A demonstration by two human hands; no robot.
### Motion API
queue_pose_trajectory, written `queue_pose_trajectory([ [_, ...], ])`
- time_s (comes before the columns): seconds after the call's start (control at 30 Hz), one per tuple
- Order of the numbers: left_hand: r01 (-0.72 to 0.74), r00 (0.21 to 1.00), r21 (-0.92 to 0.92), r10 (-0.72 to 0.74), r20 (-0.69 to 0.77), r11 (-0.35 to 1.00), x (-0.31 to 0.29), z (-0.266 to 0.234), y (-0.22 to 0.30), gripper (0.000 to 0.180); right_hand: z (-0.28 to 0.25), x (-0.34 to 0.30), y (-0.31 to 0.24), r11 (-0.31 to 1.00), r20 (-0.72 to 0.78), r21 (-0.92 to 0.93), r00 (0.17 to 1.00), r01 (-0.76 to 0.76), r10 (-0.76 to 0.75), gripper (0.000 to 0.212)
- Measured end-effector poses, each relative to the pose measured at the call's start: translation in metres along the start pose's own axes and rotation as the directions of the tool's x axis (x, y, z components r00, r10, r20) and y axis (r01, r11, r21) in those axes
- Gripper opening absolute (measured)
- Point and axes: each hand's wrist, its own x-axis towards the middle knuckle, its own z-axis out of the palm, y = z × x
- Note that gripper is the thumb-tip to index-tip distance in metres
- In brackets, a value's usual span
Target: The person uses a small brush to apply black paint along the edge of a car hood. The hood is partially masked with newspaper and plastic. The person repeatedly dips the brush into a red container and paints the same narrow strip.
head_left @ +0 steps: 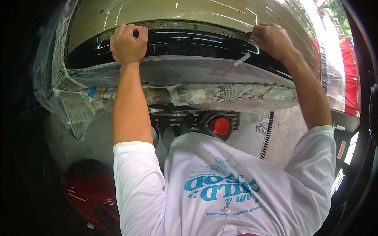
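A glossy gold car body panel (189, 11) curves across the top, with a shiny black section (189, 43) below it. Between the two runs a narrow grey-brown strip (177, 26). My left hand (129, 44) is closed in a fist against the strip's left part; what its fingers hold is hidden. At the strip's right end my right hand (272, 39) pinches, with a small dark bit showing at the fingertips that I cannot make out. A loose piece of pale tape (242, 59) sticks to the black section's lower edge, left of my right wrist.
Clear plastic sheeting (177, 65) and newspaper (212, 93) cover the car below the black section. On the floor near my feet stands a dark bucket with a red container (220, 126) in it. A drain grate (267, 133) crosses the floor. Behind me at left is a red car (88, 192).
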Motion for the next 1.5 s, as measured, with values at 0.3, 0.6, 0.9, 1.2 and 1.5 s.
queue_pose_trajectory([
  [0.3,0.015,0.999,-0.003,-0.015,-0.046,1.0,-0.004,-0.005,0.009,0.019,0.007,0.022,0.003,0.994,0.036,-0.097,0.998,0.045,-0.042,0.023],
  [0.6,-0.013,1.0,0.021,0.013,-0.015,1.0,0.0,0.0,0.001,0.021,-0.006,0.022,0.015,0.991,-0.003,0.13,1.0,0.016,-0.016,0.022],
  [0.9,-0.032,0.999,0.03,0.033,-0.03,0.999,-0.002,0.005,0.006,0.022,0.018,0.003,-0.012,0.994,-0.058,-0.108,0.998,0.033,-0.04,0.026],
  [1.2,0.031,0.999,-0.015,-0.031,0.025,0.999,0.001,0.005,0.001,0.025,-0.007,0.045,0.04,0.951,0.22,0.303,0.976,-0.062,-0.006,0.021],
  [1.5,0.062,0.998,0.033,-0.063,0.028,0.998,-0.003,0.002,0.004,0.024,0.002,0.017,0.004,0.999,0.003,-0.007,0.999,0.038,-0.038,0.025],
])
